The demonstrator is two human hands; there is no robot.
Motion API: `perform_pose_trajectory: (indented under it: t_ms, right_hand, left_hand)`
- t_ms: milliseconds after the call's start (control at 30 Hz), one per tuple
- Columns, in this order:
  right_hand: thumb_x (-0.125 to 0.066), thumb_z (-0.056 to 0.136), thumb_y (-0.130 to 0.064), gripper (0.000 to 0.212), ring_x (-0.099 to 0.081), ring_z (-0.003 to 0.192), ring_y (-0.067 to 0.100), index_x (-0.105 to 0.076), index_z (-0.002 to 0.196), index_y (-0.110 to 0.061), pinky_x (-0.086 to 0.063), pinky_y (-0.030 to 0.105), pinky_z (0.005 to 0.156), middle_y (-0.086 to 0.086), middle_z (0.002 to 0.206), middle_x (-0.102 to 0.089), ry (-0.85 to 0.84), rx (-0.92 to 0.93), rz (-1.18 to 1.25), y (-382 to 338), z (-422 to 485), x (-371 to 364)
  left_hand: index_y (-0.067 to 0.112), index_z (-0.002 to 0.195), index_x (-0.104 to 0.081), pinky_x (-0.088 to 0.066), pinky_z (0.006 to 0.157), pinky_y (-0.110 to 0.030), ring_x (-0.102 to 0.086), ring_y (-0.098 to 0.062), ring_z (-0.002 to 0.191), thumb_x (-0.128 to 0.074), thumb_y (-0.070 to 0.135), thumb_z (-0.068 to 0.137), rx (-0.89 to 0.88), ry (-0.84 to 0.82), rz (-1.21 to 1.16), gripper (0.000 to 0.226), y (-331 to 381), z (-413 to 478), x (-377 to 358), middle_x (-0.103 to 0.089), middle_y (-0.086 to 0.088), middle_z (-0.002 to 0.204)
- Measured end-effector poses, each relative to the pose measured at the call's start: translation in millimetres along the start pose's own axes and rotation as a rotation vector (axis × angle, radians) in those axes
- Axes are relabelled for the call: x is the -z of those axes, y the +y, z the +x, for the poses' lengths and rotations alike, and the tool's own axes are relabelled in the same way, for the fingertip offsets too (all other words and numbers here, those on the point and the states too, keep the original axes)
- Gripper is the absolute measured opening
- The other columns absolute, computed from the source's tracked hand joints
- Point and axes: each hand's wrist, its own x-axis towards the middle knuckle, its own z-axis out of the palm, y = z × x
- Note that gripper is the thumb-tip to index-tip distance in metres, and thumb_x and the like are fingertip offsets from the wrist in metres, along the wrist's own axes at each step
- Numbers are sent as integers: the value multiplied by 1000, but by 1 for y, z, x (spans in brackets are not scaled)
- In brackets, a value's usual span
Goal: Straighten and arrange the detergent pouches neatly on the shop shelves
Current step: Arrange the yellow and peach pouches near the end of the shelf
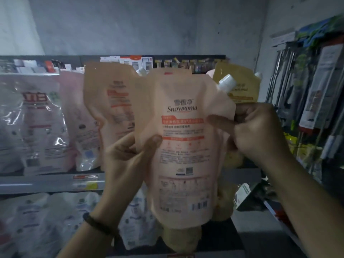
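Observation:
I hold a peach Snowroma detergent pouch (183,146) upright in front of the shelf, its printed back facing me and its white cap at the upper right. My left hand (124,162) grips its left edge, thumb on the front. My right hand (256,131) pinches its right edge, thumb across the front. Behind it on the upper shelf (46,183) stand another peach pouch (109,108), a yellow pouch (240,86) and pink-and-white pouches (33,123). Part of the shelf behind the held pouch is hidden.
A lower shelf holds white pouches (37,220) and yellowish pouches (223,205) below the held one. Small boxed goods (135,62) line the top shelf. Hanging packaged items (316,101) fill a rack at the right. A bare grey wall rises behind.

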Motion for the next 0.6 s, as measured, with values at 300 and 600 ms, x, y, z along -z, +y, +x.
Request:
perform_pose_trajectory:
  t_ms: [300,600]
  right_hand:
    - [-75,98,-18,17,-77,63,42,-68,101,-2,-66,49,60,29,82,-75,-104,-252,198,-28,55,-25]
    - [-70,102,-21,15,-76,61,40,-70,90,-12,-66,47,62,16,96,-71,82,-235,239,-26,85,-70]
  left_hand:
    - [6,94,-80,-61,60,-37,-65,-9,66,-70,36,100,45,40,422,33,41,76,34,-75,0,78]
    - [-2,109,-70,-66,65,-56,-75,-34,61,-69,35,102,239,67,306,38,52,111,30,-67,-18,77]
